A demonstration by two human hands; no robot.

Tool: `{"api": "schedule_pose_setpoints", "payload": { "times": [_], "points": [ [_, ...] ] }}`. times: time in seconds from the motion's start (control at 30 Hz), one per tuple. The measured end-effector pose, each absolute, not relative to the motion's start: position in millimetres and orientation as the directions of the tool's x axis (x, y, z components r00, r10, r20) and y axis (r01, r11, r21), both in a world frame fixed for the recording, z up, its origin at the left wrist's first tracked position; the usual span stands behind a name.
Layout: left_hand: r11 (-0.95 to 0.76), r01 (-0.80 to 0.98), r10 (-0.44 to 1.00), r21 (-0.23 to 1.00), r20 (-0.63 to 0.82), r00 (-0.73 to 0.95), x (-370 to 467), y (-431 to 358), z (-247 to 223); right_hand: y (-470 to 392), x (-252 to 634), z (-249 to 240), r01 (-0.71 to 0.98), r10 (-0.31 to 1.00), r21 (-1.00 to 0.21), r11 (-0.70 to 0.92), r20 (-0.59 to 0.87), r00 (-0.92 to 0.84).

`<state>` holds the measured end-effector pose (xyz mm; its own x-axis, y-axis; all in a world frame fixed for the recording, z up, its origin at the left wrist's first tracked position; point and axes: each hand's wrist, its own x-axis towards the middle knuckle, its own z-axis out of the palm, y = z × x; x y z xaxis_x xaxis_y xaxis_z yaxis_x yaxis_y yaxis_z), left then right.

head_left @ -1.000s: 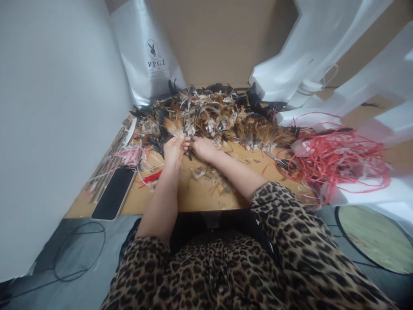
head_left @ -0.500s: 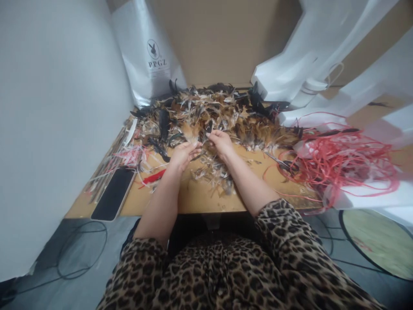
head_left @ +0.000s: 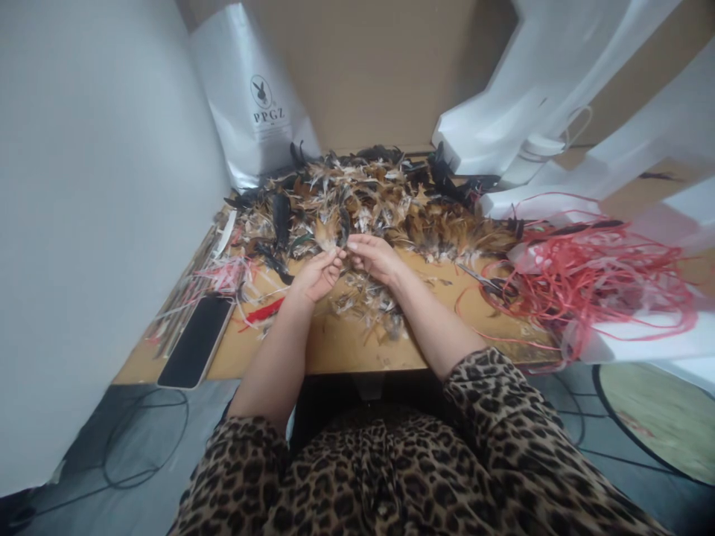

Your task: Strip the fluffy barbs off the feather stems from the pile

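My left hand [head_left: 318, 275] is closed in a pinch on a tan, fluffy feather [head_left: 327, 229] that stands up from its fingertips. Close beside it, my right hand [head_left: 375, 257] pinches a dark, curved feather [head_left: 345, 222] at its lower end. The fingertips of both hands nearly meet; whether they touch I cannot make out. Behind them spreads a heap of brown, white and black feathers [head_left: 380, 179]. Small feather scraps [head_left: 374, 301] lie on the table between my forearms.
A phone [head_left: 195, 342] and a red strip [head_left: 265, 310] lie to the left, near thin sticks [head_left: 190, 286]. On the right are scissors [head_left: 480, 277] and a tangle of red ribbon [head_left: 603, 275]. A silver bag [head_left: 251, 104] stands behind the table [head_left: 346, 350].
My right hand has moved left with the dark feather, bringing it beside the tan one. My left hand stays nearly in place, and the view has shifted slightly.
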<state>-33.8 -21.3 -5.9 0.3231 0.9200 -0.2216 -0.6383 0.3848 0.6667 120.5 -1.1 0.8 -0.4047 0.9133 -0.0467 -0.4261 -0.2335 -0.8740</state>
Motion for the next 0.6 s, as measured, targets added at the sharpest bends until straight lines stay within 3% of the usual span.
{"api": "schedule_pose_setpoints", "payload": {
  "times": [0.13,0.37,0.6],
  "points": [
    [0.411,-0.621,0.905,0.668,-0.22,0.363,-33.6,-21.7,-7.2,-3.4,119.5,0.3,-0.401,0.889,-0.895,-0.198,0.008,-0.457],
    [0.265,-0.465,0.961,0.845,-0.191,0.201,-29.5,-20.1,-9.0,-0.3,119.3,-2.2,-0.299,0.95,-0.952,-0.071,0.027,-0.312],
    [0.259,-0.405,0.958,0.877,-0.181,0.221,-29.5,-19.4,-13.2,-1.5,118.9,-1.5,-0.211,0.969,-0.977,-0.021,0.032,-0.246]
  ]
}}
